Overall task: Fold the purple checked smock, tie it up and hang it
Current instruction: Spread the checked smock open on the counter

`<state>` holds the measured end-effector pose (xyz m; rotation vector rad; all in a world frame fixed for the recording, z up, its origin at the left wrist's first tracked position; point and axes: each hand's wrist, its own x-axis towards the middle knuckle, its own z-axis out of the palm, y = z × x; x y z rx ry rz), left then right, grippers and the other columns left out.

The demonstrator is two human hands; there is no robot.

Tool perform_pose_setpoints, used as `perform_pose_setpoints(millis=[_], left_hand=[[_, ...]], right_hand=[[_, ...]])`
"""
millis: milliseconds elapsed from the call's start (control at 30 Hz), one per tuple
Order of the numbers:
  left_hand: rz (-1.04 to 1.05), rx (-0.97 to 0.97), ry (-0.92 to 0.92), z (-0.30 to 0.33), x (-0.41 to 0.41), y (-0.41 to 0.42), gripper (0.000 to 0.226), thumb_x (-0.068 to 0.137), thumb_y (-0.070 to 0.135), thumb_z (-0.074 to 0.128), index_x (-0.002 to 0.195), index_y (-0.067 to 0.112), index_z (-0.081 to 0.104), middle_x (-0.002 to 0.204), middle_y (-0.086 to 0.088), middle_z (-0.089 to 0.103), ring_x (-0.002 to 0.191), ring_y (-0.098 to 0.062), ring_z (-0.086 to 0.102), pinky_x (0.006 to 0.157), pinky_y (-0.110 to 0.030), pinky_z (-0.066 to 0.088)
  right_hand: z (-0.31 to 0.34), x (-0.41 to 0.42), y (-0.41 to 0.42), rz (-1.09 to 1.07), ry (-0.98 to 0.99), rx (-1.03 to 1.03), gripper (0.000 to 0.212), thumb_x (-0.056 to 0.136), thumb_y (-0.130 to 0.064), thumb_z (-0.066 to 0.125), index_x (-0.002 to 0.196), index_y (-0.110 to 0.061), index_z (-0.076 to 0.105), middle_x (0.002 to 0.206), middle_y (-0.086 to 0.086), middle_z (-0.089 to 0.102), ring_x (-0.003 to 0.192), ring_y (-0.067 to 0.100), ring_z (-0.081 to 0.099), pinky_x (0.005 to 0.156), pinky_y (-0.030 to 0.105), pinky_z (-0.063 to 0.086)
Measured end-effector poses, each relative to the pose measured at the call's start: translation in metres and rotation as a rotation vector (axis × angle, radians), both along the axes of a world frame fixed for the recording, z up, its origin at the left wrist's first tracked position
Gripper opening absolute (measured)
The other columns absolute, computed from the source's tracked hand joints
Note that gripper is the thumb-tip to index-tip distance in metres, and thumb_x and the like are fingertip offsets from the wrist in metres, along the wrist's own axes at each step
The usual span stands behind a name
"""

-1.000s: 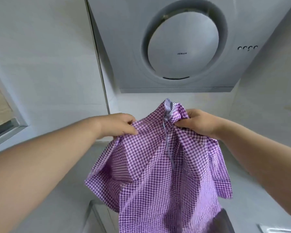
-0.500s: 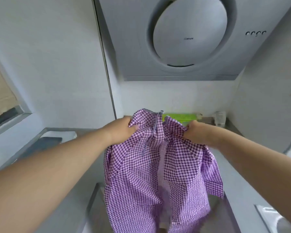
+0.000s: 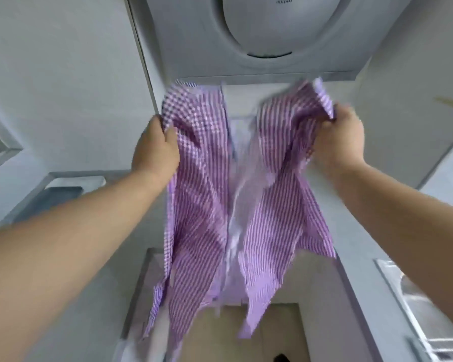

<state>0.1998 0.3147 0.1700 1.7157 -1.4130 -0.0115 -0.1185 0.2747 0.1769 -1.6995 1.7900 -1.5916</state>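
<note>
below the round extractor hood (image 3: pixel 267 30), curled fingers of the left hand (image 3: pixel 154 150) and right hand (image 3: pixel 338 142) each clutch a top corner of the purple checked smock (image 3: pixel 207 205), which hangs blurred between them above the pale counter (image 3: pixel 356 288).

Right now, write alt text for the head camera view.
Two bare hands hold a purple checked smock up and spread open, left hand and right hand each gripping an upper edge. It hangs blurred over a grey counter, below a range hood.
</note>
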Motion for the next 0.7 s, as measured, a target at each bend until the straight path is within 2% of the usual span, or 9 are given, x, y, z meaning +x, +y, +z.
perform_pose_setpoints(millis=[67,133,200,267,333,400,500,600,700], left_hand=[[-0.190,0.098,-0.234,-0.005,-0.008,0.007,0.042,0.114,0.035,0.033,0.108,0.008,0.064,0.101,-0.017,0.073,0.087,-0.033,0.064,0.075,-0.041,0.048],[-0.451,0.746,-0.671,-0.033,-0.018,0.020,0.040,0.113,0.036,0.037,0.106,0.010,0.066,0.103,-0.014,0.074,0.085,-0.030,0.064,0.083,-0.043,0.056],[-0.638,1.239,-0.832,-0.059,-0.023,0.029,0.033,0.110,0.036,0.044,0.103,0.012,0.065,0.110,-0.009,0.072,0.098,-0.030,0.067,0.092,-0.041,0.055],[-0.697,1.235,-0.766,-0.071,-0.021,0.028,0.030,0.109,0.033,0.044,0.097,0.013,0.062,0.111,-0.011,0.072,0.103,-0.030,0.069,0.091,-0.038,0.054],[-0.645,1.127,-0.624,-0.069,-0.017,0.024,0.037,0.109,0.038,0.042,0.103,0.012,0.067,0.113,-0.008,0.074,0.102,-0.025,0.069,0.096,-0.042,0.055],[-0.583,1.121,-0.524,-0.061,-0.018,0.021,0.045,0.109,0.047,0.037,0.111,0.018,0.072,0.114,-0.003,0.074,0.102,-0.020,0.069,0.099,-0.045,0.054],[-0.476,1.093,-0.334,-0.054,-0.025,0.020,0.052,0.107,0.054,0.038,0.112,0.016,0.074,0.111,-0.003,0.074,0.099,-0.020,0.069,0.096,-0.039,0.055],[-0.380,0.998,-0.154,-0.047,-0.025,0.014,0.058,0.102,0.062,0.044,0.116,0.014,0.072,0.113,-0.007,0.073,0.098,-0.022,0.070,0.093,-0.039,0.057],[-0.313,0.949,0.153,-0.037,-0.026,0.015,0.047,0.101,0.056,0.052,0.116,0.014,0.065,0.112,-0.008,0.072,0.094,-0.023,0.070,0.072,-0.033,0.056]], right_hand=[[-0.004,0.013,0.014,0.046,0.139,-0.025,0.014,0.099,-0.015,0.050,0.094,-0.018,0.063,0.083,-0.003,0.060,0.071,0.020,0.052,0.062,0.032,0.034],[-0.039,0.023,0.032,0.410,0.760,0.353,0.018,0.102,-0.015,0.049,0.108,-0.010,0.066,0.095,0.011,0.068,0.083,0.032,0.061,0.070,0.032,0.042],[-0.077,0.023,0.054,0.745,1.276,0.860,0.026,0.106,-0.021,0.047,0.115,-0.005,0.066,0.102,0.013,0.071,0.087,0.030,0.064,0.078,0.032,0.054],[-0.082,0.017,0.065,0.787,1.212,0.964,0.028,0.108,-0.024,0.046,0.124,-0.010,0.064,0.106,0.007,0.069,0.088,0.021,0.063,0.084,0.020,0.053],[-0.074,0.009,0.059,0.693,1.039,0.905,0.031,0.109,-0.034,0.046,0.127,-0.016,0.063,0.122,0.005,0.068,0.103,0.022,0.063,0.105,0.032,0.047],[-0.067,0.000,0.046,0.636,0.996,0.893,0.033,0.109,-0.038,0.045,0.125,-0.017,0.064,0.126,0.002,0.069,0.110,0.022,0.064,0.107,0.040,0.045],[-0.064,-0.012,0.034,0.603,0.848,0.862,0.028,0.109,-0.033,0.048,0.120,-0.016,0.067,0.115,0.001,0.071,0.101,0.019,0.067,0.094,0.034,0.048],[-0.060,-0.019,0.022,0.518,0.766,0.791,0.022,0.108,-0.031,0.051,0.094,-0.020,0.065,0.095,0.000,0.069,0.084,0.014,0.065,0.080,0.030,0.047],[-0.059,-0.027,0.013,0.375,0.713,0.751,0.024,0.106,-0.029,0.053,0.089,-0.017,0.064,0.091,0.003,0.069,0.077,0.016,0.063,0.071,0.030,0.045]])
